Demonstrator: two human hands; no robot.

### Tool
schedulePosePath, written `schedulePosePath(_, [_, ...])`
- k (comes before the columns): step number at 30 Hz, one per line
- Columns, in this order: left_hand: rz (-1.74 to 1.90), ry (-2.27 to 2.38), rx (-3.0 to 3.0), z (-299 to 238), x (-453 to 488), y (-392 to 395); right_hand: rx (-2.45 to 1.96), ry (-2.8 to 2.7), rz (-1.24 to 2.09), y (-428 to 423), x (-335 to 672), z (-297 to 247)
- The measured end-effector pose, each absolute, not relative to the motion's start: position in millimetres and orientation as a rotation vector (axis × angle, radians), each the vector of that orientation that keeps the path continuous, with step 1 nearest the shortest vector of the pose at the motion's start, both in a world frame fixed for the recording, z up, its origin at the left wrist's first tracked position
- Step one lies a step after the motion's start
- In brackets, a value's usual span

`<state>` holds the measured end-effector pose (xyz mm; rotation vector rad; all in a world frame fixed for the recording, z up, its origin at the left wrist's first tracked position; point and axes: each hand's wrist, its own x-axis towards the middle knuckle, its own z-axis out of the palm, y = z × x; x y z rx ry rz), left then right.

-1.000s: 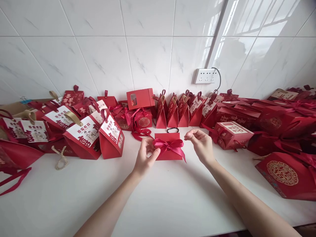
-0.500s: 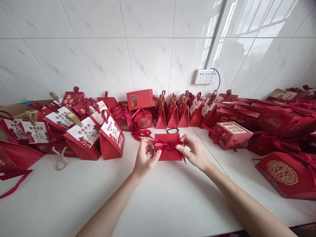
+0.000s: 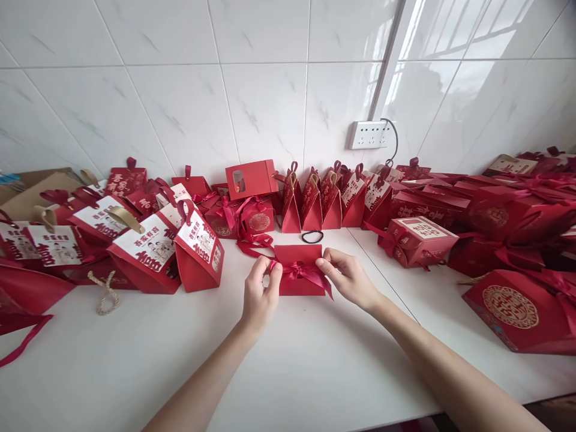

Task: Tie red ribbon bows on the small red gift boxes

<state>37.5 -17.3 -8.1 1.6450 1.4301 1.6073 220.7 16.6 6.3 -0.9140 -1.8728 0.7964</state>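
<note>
A small red gift box [image 3: 297,252] lies on the white table in front of me, with a dark pink satin ribbon [image 3: 299,272] tied across it in a bow. My left hand [image 3: 262,291] pinches the ribbon's left loop between thumb and fingers, beside the box's left edge. On the other side my right hand [image 3: 350,277] has thumb and fingertips closed at the bow's right part, by the box's upper right edge; its fingers partly cover what they grip. One ribbon tail slants down past the lower right corner.
Behind the box lies a black elastic band [image 3: 312,237]. Upright red gift bags [image 3: 291,210] line the tiled wall, under a power strip [image 3: 369,135]. More boxes [image 3: 144,255] crowd the left; a pile [image 3: 499,216] and a large box [image 3: 504,309] fill the right. A rope loop [image 3: 107,295] lies left.
My left hand has moved slightly left and its thumb has risen to pinch the ribbon's loop. My right thumb has shifted up along the box's right edge. The view has tilted a little.
</note>
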Motion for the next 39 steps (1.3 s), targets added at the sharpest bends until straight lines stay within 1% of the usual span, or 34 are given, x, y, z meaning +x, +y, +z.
schedulePosePath(8, [1.577, 1.417, 1.453, -9, 44, -22, -0.911, -1.723, 1.093, 19, 221, 7])
schedulePosePath(19, [1.608, 1.395, 1.348, -9, 48, -22, -0.878, -1.508, 1.396, 24, 218, 2])
schedulePosePath(29, [1.574, 1.357, 1.37, 1, 44, -18, -0.869, -1.513, 1.354, 29, 211, 2])
schedulePosePath(39, [1.592, 1.459, 1.413, -3, 44, -16, -0.855, -1.605, 1.295, 22, 218, 6])
